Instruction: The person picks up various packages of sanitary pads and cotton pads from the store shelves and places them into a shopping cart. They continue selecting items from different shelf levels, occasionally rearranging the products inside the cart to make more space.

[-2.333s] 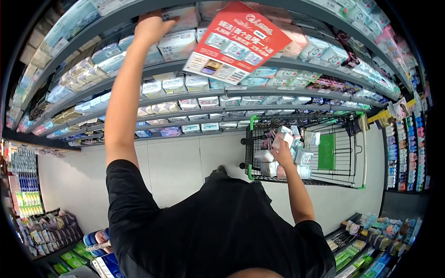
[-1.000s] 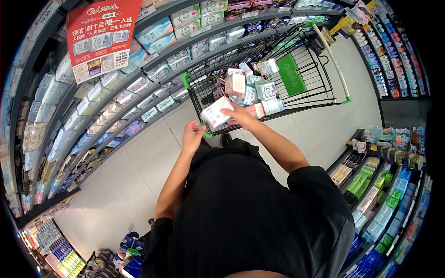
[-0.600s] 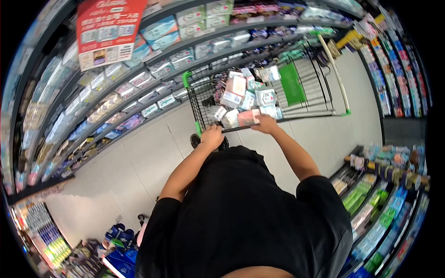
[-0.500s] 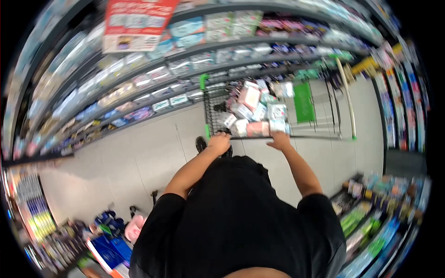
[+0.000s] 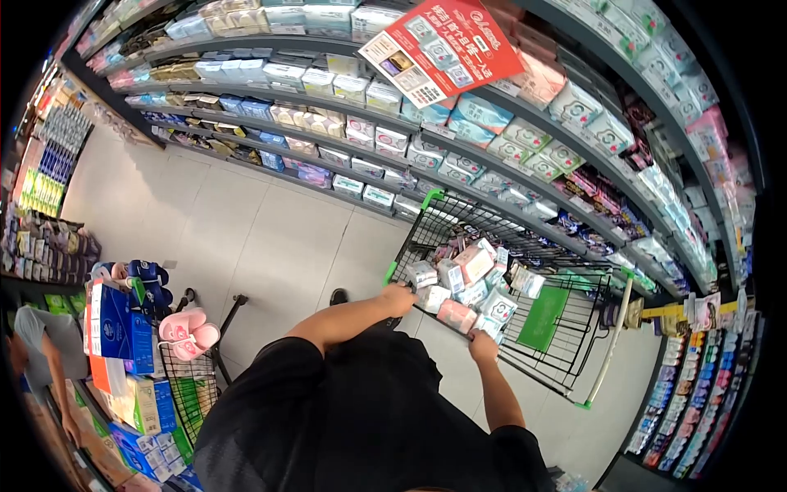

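Observation:
A wire shopping cart [image 5: 566, 373] with green corner pieces stands sideways in front of me. My left hand [image 5: 399, 299] is closed round its near side rim, close to the green-cornered end. Farther right along the same rim, my right hand [image 5: 484, 346] also grips the cart, its fingers partly hidden beside a pale package. Several soft packs are heaped in the basket between and beyond my hands, among them a peach-pink pack [image 5: 475, 264] and a white-and-teal pack [image 5: 498, 307]. A green panel [image 5: 543, 319] lies toward the handle end.
Long shelves [image 5: 320, 88] of packaged goods run along the far side, with a red sign [image 5: 443, 51] hanging from them. Another cart [image 5: 193, 389] with pink slippers [image 5: 189, 333] and boxes stands at left, near a person in grey [image 5: 49, 348]. More racks [image 5: 693, 402] stand at right.
My view has turned, so the shelves and cart now slant down to the right. The cart and both hands sit lower in view. The loaded cart and a person at left show more fully.

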`<state>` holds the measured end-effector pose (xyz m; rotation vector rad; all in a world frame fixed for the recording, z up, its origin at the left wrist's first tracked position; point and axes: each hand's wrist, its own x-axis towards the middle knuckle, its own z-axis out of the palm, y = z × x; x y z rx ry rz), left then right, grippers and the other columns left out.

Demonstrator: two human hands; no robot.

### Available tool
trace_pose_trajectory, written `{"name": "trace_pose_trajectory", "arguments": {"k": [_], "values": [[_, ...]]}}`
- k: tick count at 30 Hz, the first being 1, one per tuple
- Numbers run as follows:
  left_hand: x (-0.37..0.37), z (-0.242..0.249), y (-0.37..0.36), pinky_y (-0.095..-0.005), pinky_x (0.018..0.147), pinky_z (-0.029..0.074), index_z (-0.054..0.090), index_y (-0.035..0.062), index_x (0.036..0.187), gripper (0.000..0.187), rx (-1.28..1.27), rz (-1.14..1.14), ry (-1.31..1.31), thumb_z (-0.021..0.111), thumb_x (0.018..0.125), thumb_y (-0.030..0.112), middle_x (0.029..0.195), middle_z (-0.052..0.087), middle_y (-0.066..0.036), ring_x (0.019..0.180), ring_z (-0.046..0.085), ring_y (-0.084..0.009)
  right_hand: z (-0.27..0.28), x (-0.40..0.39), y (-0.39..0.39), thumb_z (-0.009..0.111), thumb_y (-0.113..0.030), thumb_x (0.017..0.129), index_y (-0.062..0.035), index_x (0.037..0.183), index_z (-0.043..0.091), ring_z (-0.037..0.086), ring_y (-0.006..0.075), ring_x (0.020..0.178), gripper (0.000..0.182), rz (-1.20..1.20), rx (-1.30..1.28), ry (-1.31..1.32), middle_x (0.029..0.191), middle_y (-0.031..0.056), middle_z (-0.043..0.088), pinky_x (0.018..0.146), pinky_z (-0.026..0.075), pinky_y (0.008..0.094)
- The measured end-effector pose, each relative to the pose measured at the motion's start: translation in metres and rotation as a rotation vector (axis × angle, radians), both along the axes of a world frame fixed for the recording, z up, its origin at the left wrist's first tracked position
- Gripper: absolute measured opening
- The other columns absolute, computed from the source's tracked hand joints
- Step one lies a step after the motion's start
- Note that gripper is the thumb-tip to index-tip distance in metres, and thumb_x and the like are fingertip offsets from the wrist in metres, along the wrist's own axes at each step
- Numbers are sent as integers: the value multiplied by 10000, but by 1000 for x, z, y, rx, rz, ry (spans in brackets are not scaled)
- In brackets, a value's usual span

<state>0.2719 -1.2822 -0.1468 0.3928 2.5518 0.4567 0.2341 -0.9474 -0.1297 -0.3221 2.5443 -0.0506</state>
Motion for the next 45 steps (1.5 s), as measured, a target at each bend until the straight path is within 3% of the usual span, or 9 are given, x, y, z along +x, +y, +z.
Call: {"name": "trace_pose_trajectory", "arguments": {"k": [10,22,26,31,37,41,42,43,45], "values": [[65,-3,-83,-375,912,446,667,187,1016,222,30,82,45,625,841,316,1008,701,-56,990,641,-242,-5,44,-81,544,-184,841,-201,1008,681,657,315,972,217,78,-64,-17,1053,96,682,792,525,444],[147,-1,-248,-407,885,514,714,118,947,210,76,174,228,633,814,259,1069,692,-98,1062,639,-278,-3,100,-223,563,-194,867,-220,1058,713,653,292,1014,245,46,-16,-51,1103,81,682,836,526,414],[159,-4,-289,-399,840,527,703,115,864,176,66,223,270,641,817,273,937,673,-81,955,650,-260,-14,108,-257,571,-120,805,-186,1086,704,639,300,1030,318,82,-85,-55,1091,110,678,869,514,405],[161,2,-330,-394,780,549,713,129,864,184,26,195,146,651,825,298,931,681,-52,937,669,-248,-23,109,-287,597,-57,730,-153,1096,690,603,322,1078,389,146,-156,-117,1126,149,645,918,496,404],[171,10,-361,-391,776,548,719,169,886,180,9,200,118,655,837,330,941,688,-40,946,670,-239,-24,89,-318,726,-313,745,-118,1218,634,546,353,1168,520,278,-144,-340,1161,202,624,999,448,414],[171,-4,-376,-402,773,548,721,169,908,179,42,240,100,681,841,331,972,684,-51,933,675,-260,12,53,-363,743,-497,752,-32,1364,511,492,372,1258,803,379,-287,-499,1324,237,540,1078,382,428],[171,-5,-379,-402,774,547,721,178,904,175,45,250,72,681,839,335,970,687,-46,933,675,-255,63,34,-402,738,-494,768,-30,1379,493,472,370,1284,805,441,-237,-591,1360,235,515,1095,365,419],[169,-4,-384,-402,775,546,721,186,901,171,45,257,46,681,836,339,967,690,-41,932,676,-250,36,14,-401,720,-479,797,-30,1392,477,462,367,1295,784,463,-305,-462,1388,233,492,1104,355,421],[162,1,-392,-402,777,544,721,198,895,170,33,261,-22,684,827,350,962,696,-32,932,676,-243,88,-31,-446,709,-451,819,-78,1408,472,435,350,1329,736,420,-321,-252,1429,211,465,1128,330,421]]}}
